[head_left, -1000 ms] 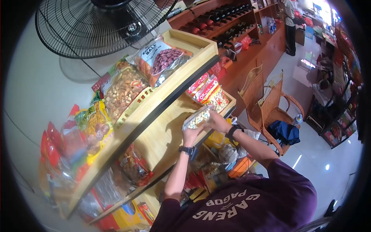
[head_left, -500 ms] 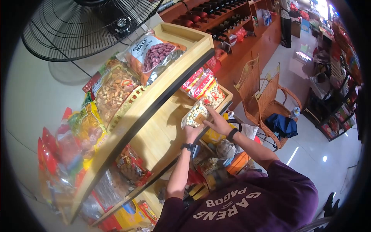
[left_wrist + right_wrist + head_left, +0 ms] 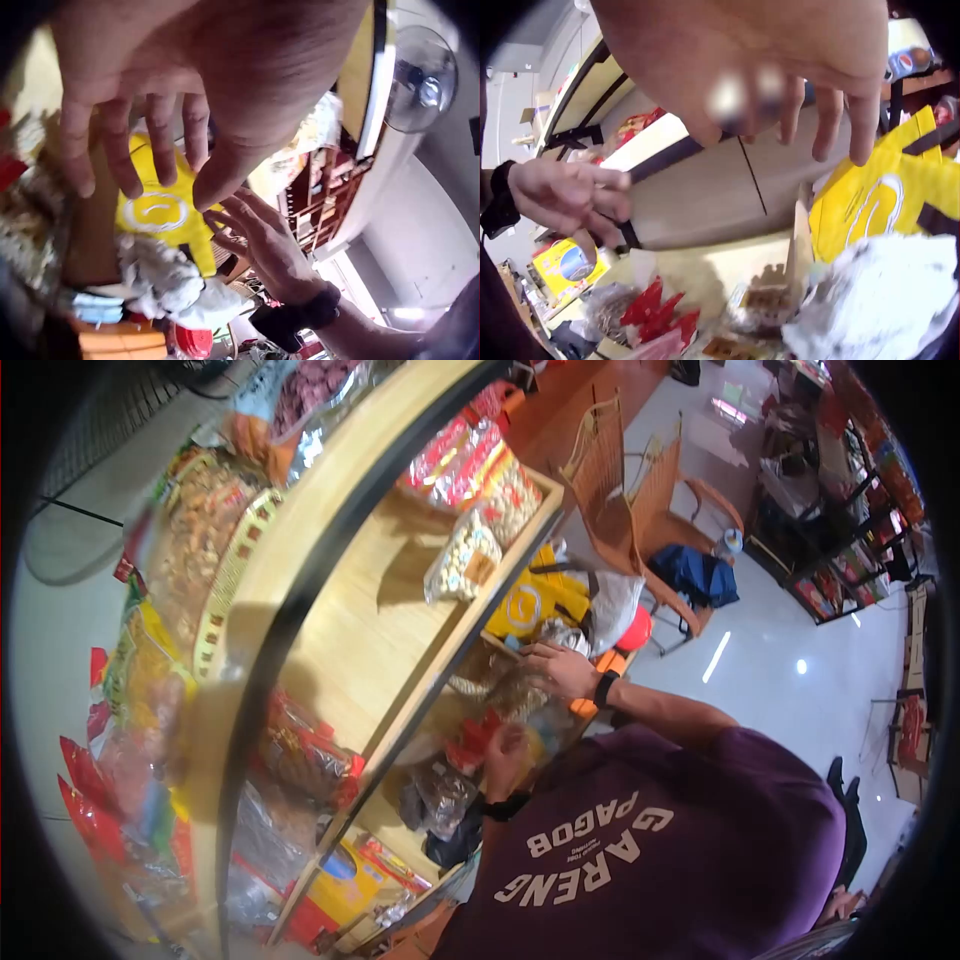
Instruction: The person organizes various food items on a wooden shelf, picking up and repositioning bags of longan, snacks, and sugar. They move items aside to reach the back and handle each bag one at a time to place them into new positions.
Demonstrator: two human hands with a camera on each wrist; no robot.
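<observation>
My left hand hovers over the lower shelf, near a red packet and a bag of dark food. Nothing is in its grasp, and its fingers hang apart in the left wrist view. Farther right, my right hand reaches over clear bags beside a yellow bag; the right wrist view shows its fingers loosely extended, with nothing held. A clear bag of round puffed pieces with a brown label stands on the upper tray, against red-and-white snack bags.
The tray's wooden front rail runs between the upper bags and my hands. White crumpled plastic lies by the yellow bag. A wicker chair stands behind the shelf, and a large nut bag sits on the top shelf.
Both hands have let go of the puffed-snack bag, now left on the tray against the red-and-white bags. They have moved down to the lower shelf. The head view has shifted downward.
</observation>
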